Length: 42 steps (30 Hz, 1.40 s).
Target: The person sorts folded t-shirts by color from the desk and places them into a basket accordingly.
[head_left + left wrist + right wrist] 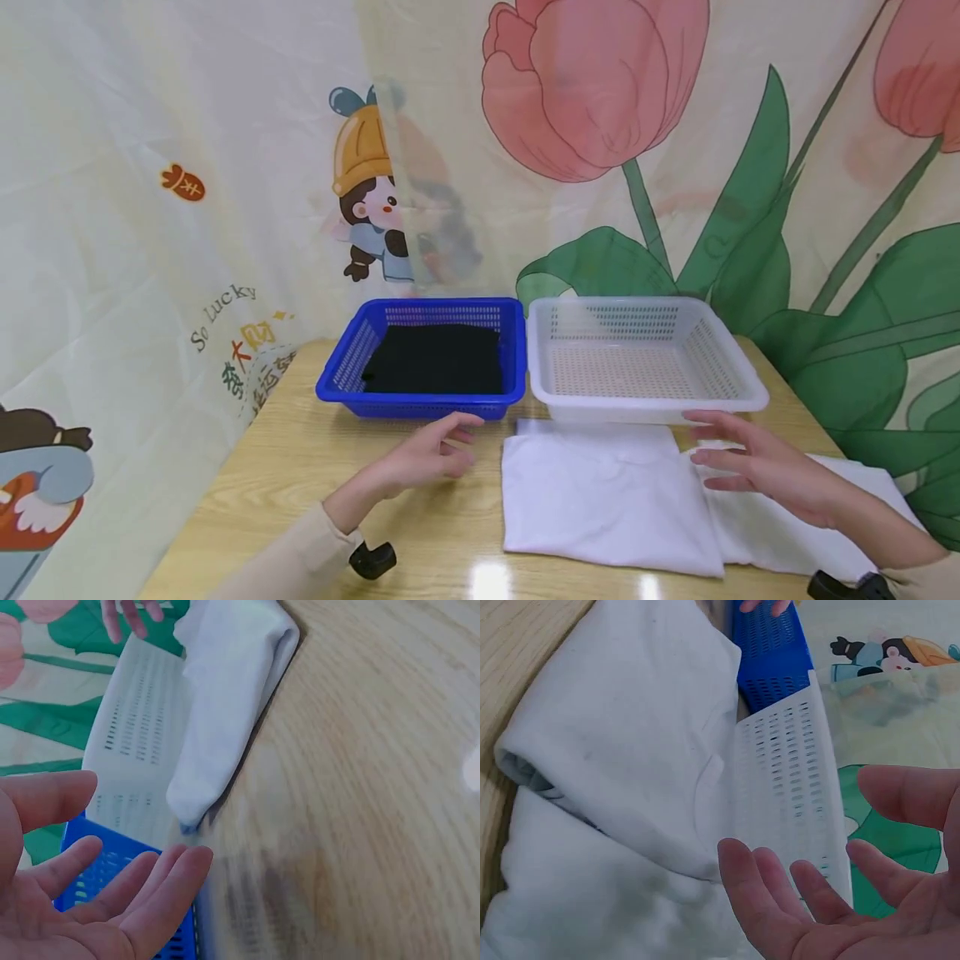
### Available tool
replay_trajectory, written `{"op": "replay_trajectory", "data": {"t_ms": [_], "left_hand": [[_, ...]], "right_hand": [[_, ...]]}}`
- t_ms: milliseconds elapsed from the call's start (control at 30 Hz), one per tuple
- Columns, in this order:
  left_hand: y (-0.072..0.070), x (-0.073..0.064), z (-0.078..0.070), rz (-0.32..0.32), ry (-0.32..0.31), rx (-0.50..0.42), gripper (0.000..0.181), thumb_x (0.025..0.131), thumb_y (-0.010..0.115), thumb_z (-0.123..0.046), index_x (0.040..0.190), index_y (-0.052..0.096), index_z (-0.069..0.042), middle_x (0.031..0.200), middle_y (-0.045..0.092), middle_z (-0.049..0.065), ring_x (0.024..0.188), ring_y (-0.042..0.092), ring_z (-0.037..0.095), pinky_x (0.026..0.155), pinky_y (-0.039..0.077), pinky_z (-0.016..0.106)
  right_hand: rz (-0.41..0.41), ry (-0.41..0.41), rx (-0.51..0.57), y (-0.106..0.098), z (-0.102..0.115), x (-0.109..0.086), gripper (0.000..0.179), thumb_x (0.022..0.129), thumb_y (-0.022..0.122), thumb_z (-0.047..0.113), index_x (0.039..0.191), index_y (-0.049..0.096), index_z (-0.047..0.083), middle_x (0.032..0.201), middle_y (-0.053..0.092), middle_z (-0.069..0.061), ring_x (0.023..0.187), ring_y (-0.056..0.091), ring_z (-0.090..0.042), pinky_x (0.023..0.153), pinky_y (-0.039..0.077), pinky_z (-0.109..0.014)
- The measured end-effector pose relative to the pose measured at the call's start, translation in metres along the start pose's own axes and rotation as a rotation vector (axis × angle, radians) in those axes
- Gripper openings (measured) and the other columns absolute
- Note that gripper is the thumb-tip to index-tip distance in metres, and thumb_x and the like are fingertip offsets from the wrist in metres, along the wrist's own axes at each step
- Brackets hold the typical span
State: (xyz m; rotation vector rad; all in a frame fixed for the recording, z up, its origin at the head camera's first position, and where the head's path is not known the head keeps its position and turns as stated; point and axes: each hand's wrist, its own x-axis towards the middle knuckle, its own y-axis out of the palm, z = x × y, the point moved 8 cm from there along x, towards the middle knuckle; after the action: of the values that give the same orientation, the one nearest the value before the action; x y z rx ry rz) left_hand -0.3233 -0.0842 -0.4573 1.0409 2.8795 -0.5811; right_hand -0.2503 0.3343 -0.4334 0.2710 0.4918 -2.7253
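Observation:
A folded black cloth (435,358) lies inside the blue basket (420,400) on the left. My left hand (431,454) hovers just in front of that basket, fingers loosely bent around nothing. Folded white cloth (600,500) lies on the table before the white basket (645,407), overlapping a second white cloth (795,517) to its right. Over this second cloth hangs my right hand (765,467), fingers spread and holding nothing. In the right wrist view the fingers (739,881) overlap the white cloth and the white basket.
Both baskets stand side by side at the back of the wooden table (300,475), against a printed curtain (450,208). Black wrist devices (372,560) are worn at both wrists.

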Motion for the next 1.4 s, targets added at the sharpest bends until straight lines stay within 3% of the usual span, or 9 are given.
{"op": "replay_trajectory", "data": {"t_ms": [200,600,767,1033,1400], "left_hand": [[0.013,0.003,0.007,0.032,-0.021,-0.068,0.06,0.104,0.069,-0.015,0.159,0.043,-0.009,0.149,0.052,0.027,0.123,0.065,0.034,0.095,0.06,0.048],[0.032,0.011,0.019,0.08,-0.101,-0.168,0.068,0.102,0.073,-0.015,0.161,0.039,-0.01,0.151,0.049,0.027,0.132,0.057,0.036,0.099,0.059,0.048],[0.04,0.017,0.022,0.095,-0.115,-0.198,0.066,0.102,0.073,-0.014,0.16,0.042,-0.012,0.149,0.051,0.024,0.131,0.059,0.033,0.098,0.059,0.048],[0.042,0.02,0.019,0.097,-0.127,-0.198,0.068,0.1,0.074,-0.01,0.16,0.042,-0.01,0.141,0.054,0.023,0.121,0.063,0.03,0.098,0.06,0.047],[0.034,0.013,0.018,0.105,-0.14,-0.185,0.066,0.102,0.072,-0.012,0.16,0.04,-0.008,0.142,0.055,0.025,0.122,0.064,0.03,0.099,0.059,0.048]], "right_hand": [[0.038,0.06,0.011,0.001,-0.014,-0.004,0.077,0.111,0.057,0.022,0.165,0.008,-0.002,0.16,0.017,-0.042,0.132,0.055,-0.04,0.098,0.059,-0.053],[0.072,0.241,0.043,0.011,-0.047,-0.002,0.082,0.108,0.061,0.026,0.166,0.009,-0.001,0.155,0.027,-0.041,0.12,0.063,-0.033,0.095,0.06,-0.055],[0.077,0.234,0.064,0.018,-0.054,0.003,0.081,0.108,0.062,0.027,0.166,0.012,0.001,0.154,0.03,-0.041,0.122,0.061,-0.034,0.094,0.06,-0.056],[0.088,0.164,0.1,0.034,-0.048,0.008,0.081,0.109,0.061,0.023,0.166,0.009,-0.001,0.155,0.029,-0.04,0.126,0.059,-0.034,0.098,0.059,-0.054],[0.045,0.222,0.06,0.039,-0.035,0.014,0.082,0.108,0.062,0.023,0.166,0.009,0.002,0.153,0.027,-0.045,0.13,0.053,-0.047,0.096,0.058,-0.06]]}}
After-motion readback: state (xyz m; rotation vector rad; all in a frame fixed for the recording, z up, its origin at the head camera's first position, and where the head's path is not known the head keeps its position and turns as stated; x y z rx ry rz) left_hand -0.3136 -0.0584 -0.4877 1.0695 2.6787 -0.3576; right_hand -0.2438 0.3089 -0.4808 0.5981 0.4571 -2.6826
